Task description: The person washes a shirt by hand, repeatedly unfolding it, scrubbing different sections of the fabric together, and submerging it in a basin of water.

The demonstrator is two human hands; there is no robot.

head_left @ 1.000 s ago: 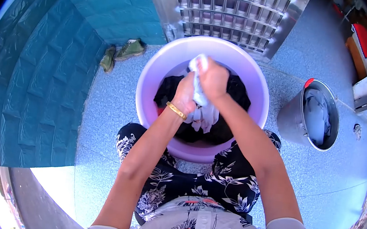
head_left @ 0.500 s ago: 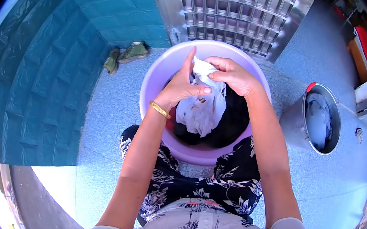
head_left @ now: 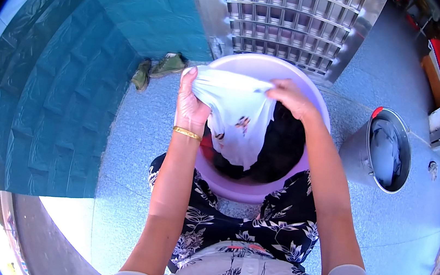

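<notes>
A wet white garment (head_left: 238, 104) with small dark printed figures is stretched between my two hands. My left hand (head_left: 192, 101) grips its upper left corner, thumb up, with a gold bangle on the wrist. My right hand (head_left: 293, 98) pinches its upper right edge and is slightly blurred. The cloth hangs over a large lilac basin (head_left: 214, 183) standing between my knees. Inside the basin lie dark clothes (head_left: 284, 140), and a bit of red cloth (head_left: 207, 142) shows at the left, partly covered by the white garment.
To the right stands a metal bucket (head_left: 358, 154) holding a grey-blue cloth (head_left: 385, 149). A pair of green shoes (head_left: 167, 64) sits by the teal wall (head_left: 59, 101). Behind the basin is a metal grille door (head_left: 294, 23). The floor (head_left: 135, 132) is speckled blue-grey.
My hands have moved apart, the left one outward to the left. The white garment, bunched before, is now spread wide at its top edge. The view has shifted slightly.
</notes>
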